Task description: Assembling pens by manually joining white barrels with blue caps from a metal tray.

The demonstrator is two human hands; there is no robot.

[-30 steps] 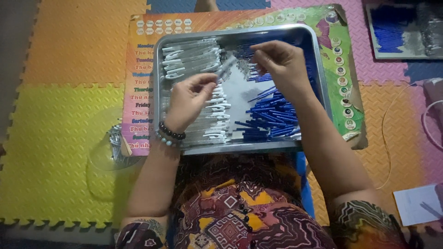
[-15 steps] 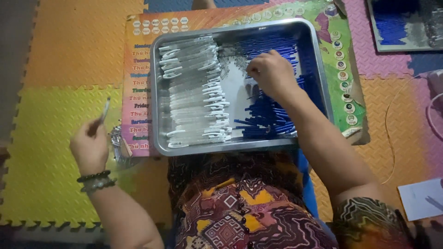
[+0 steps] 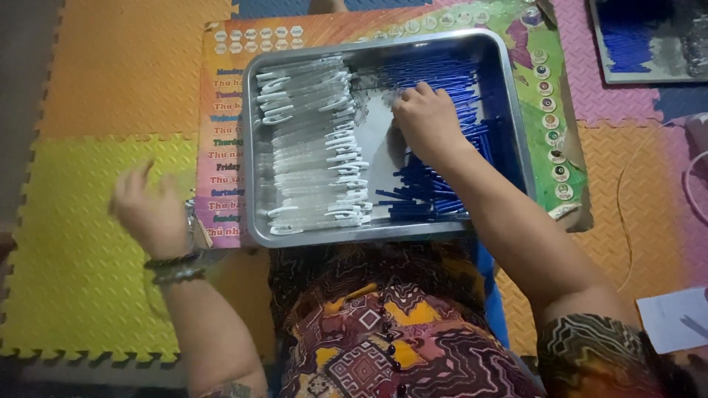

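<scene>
A metal tray [image 3: 516, 125] rests on a colourful printed board in front of my lap. Its left half holds rows of clear plastic pieces with white clips [image 3: 313, 140]; its right half holds a pile of thin blue sticks [image 3: 435, 195]. My right hand [image 3: 426, 121] is inside the tray, fingers curled down onto the blue sticks near the bare middle strip; the fingertips are hidden. My left hand [image 3: 151, 210] hovers outside the tray over the yellow mat, blurred, fingers spread, with bead bracelets at the wrist. A clear plastic thing [image 3: 193, 225] lies just beside it.
The printed board [image 3: 221, 110] lies on foam mat tiles: orange [image 3: 133, 66], yellow [image 3: 66, 243] and pink [image 3: 627, 103]. A second tray with blue and clear pieces [image 3: 649, 37] sits at the top right. White paper [image 3: 675, 317] and a thin cord [image 3: 627, 191] lie at the right.
My left hand left the tray with a clear piece, swung out over the yellow mat and now shows spread fingers. My right hand moved from the tray's top to the blue pile.
</scene>
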